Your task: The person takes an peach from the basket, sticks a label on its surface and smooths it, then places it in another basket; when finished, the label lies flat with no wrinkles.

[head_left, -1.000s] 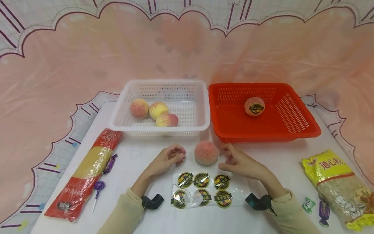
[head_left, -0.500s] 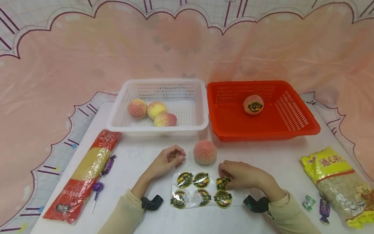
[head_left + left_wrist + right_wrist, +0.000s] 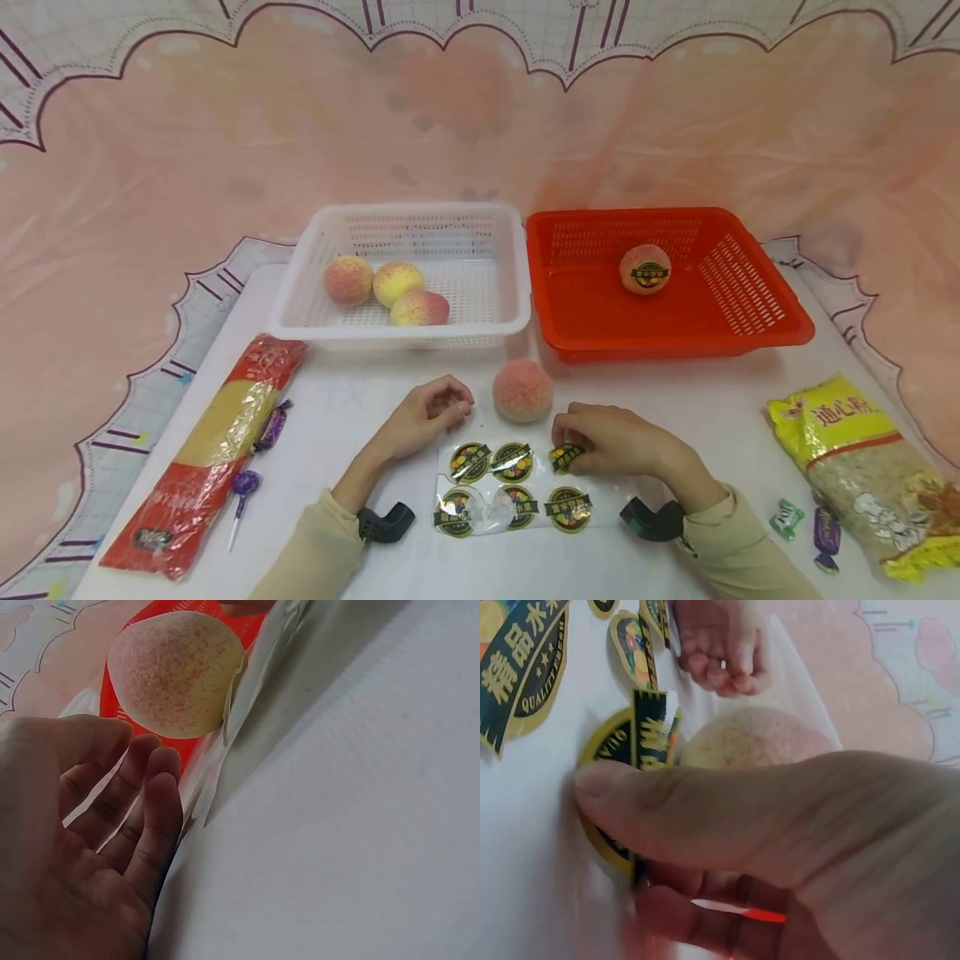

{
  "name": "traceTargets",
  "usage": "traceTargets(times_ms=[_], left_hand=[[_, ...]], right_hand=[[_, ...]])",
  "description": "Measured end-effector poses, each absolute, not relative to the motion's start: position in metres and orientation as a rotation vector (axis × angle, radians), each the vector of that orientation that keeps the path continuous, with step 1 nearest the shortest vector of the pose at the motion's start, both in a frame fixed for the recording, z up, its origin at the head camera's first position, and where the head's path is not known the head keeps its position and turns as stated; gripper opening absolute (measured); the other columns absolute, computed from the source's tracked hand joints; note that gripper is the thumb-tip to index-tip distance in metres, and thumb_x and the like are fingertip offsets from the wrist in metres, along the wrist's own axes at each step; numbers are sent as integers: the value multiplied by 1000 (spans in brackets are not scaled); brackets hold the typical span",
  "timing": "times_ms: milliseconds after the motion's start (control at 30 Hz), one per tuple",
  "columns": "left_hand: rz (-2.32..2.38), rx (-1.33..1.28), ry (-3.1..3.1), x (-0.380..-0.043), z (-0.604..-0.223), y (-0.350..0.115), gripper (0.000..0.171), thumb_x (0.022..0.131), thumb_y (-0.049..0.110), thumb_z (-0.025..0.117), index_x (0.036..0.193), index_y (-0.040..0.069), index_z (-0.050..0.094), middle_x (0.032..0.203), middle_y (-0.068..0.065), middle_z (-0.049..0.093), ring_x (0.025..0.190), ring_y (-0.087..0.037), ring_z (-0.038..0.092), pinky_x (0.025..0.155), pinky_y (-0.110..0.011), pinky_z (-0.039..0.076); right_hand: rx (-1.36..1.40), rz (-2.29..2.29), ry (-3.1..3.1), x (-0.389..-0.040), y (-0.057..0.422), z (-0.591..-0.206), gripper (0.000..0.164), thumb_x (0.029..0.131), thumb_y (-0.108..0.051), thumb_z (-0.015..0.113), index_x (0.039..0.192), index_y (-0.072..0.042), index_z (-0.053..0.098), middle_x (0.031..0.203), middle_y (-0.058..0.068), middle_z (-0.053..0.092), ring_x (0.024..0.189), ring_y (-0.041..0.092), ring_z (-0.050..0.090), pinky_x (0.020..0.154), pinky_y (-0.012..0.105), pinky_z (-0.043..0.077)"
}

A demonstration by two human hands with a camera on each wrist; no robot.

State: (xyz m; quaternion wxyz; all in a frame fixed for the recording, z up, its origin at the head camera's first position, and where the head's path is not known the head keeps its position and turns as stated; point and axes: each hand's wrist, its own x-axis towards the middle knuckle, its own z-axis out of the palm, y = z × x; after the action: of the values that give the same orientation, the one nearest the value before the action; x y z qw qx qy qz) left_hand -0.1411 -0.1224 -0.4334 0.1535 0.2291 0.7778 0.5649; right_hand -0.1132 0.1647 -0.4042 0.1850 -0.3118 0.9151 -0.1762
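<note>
A pink, fuzzy peach (image 3: 522,391) sits on the white table between the two hands, just beyond a clear sheet (image 3: 611,500) of round black-and-gold fruit stickers. My right hand (image 3: 626,442) pinches one sticker (image 3: 566,457) over the sheet's upper right part. In the right wrist view the thumb lies across that sticker (image 3: 607,746), and the other fingers are behind it, partly hidden. My left hand (image 3: 422,418) rests left of the peach with loosely curled fingers and nothing in them. From the left wrist, the peach (image 3: 176,675) appears just past those fingertips.
Behind are a white basket (image 3: 405,332) with several peaches and a red basket (image 3: 675,343) holding one stickered peach (image 3: 645,269). A red noodle packet (image 3: 202,458), wrapped candy (image 3: 272,426) and lollipop (image 3: 243,483) lie left. A yellow pasta bag (image 3: 862,475) and two candies (image 3: 827,533) lie right.
My right hand has left the peach's side and come down to the sheet, where it has taken hold of a sticker and shifted it slightly upward. The left hand has stayed nearly still.
</note>
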Motion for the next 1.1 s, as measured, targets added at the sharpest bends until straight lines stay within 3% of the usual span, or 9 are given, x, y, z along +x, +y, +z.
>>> traceTargets(times_ms=[167, 333, 533, 667, 900, 1100], left_hand=[[1597, 681, 2250, -139, -431, -122, 15, 88, 14, 54, 97, 2, 55, 80, -18, 58, 68, -30, 56, 59, -29, 50], [1571, 783, 2352, -139, -429, -119, 13, 87, 18, 56, 94, 7, 57, 79, -10, 60, 67, -20, 56, 57, -25, 48], [1559, 848, 2374, -123, -409, -97, 19, 84, 26, 60, 96, 13, 57, 83, 3, 60, 75, -8, 56, 63, -23, 50], [1556, 766, 2330, -105, -386, -76, 23, 81, 22, 64, 98, 9, 55, 83, -1, 60, 77, -11, 57, 65, -25, 51], [1682, 662, 2308, -102, -391, -65, 8, 84, 12, 59, 91, 8, 57, 78, -9, 62, 70, -12, 59, 63, -24, 52], [1738, 606, 2305, -104, -393, -65, 8, 87, 12, 56, 90, 4, 54, 74, -16, 61, 65, -29, 60, 54, -24, 50]], right_hand=[[-884, -549, 2603, -116, 167, -402, 20, 72, -23, 70, 84, -28, 55, 76, -12, 49, 68, 5, 46, 60, 18, 38], [-881, -696, 2620, -116, 164, -395, 24, 73, -29, 70, 85, -26, 50, 70, -11, 51, 63, 6, 48, 56, 17, 40], [-917, -868, 2717, -111, 152, -390, 31, 74, -30, 70, 93, -24, 46, 75, -12, 50, 65, 4, 48, 57, 16, 42], [-905, -936, 2781, -109, 146, -387, 35, 74, -28, 71, 98, -22, 46, 73, -12, 50, 64, 4, 48, 55, 15, 43], [-859, -1040, 2764, -111, 141, -387, 38, 74, -27, 71, 102, -22, 45, 70, -10, 49, 61, 4, 46, 52, 17, 41], [-727, -1293, 2667, -115, 139, -394, 21, 83, -28, 60, 100, -22, 48, 79, -11, 55, 70, 3, 53, 64, 20, 47]])
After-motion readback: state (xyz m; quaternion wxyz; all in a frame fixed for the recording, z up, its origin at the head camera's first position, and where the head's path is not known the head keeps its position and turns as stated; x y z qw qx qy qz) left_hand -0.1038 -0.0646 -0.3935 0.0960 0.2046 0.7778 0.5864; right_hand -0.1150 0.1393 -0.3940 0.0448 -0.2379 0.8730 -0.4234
